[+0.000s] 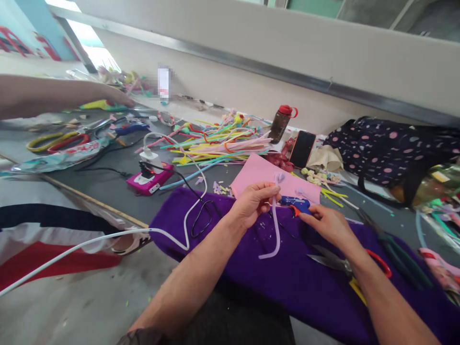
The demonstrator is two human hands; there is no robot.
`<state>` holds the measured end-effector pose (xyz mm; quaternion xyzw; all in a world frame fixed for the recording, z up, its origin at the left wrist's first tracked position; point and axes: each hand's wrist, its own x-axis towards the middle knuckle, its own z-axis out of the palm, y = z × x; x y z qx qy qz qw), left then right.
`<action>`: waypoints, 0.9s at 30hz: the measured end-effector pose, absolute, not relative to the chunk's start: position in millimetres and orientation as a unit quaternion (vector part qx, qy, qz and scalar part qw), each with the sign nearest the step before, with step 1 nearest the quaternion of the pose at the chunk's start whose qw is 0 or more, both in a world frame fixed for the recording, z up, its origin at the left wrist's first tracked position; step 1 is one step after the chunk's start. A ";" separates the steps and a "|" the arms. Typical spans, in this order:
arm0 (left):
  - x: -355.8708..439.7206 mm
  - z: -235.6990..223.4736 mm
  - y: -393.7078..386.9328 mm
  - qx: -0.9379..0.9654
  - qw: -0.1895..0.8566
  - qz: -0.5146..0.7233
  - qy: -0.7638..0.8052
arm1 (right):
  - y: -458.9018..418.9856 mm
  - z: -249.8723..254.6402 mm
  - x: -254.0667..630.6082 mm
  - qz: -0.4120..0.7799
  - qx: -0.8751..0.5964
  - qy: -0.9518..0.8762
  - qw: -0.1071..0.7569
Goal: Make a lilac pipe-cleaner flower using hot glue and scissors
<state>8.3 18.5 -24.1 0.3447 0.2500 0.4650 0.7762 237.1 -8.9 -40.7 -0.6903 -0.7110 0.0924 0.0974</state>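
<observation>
My left hand (pixel 257 202) pinches a lilac pipe cleaner (pixel 276 230) near its top, where a small purple flower (pixel 279 178) sits above the fingertips. The rest of the stem hangs down and curls left over a purple cloth (pixel 215 225). In my right hand (pixel 328 223) is a blue glue gun (pixel 295 203) with an orange trigger, its front end pointing left, close to my left fingers. Behind both hands lies a pink sheet (pixel 262 172) with another lilac piece on it. Scissors (pixel 334 261) rest on the cloth below my right wrist.
Pliers (pixel 395 249) lie at the right. A pink power strip (pixel 151 179) with cables stands left. Farther back are bundled pipe cleaners (pixel 223 146), a bottle (pixel 280 123), a phone (pixel 303 149) and a dotted bag (pixel 391 148). Another person's arm (pixel 61 96) reaches in at left.
</observation>
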 end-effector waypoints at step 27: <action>2.1 -22.3 21.9 0.260 0.788 0.472 0.298 | -57.3 -9.2 215.0 0.468 -0.481 -0.538 0.510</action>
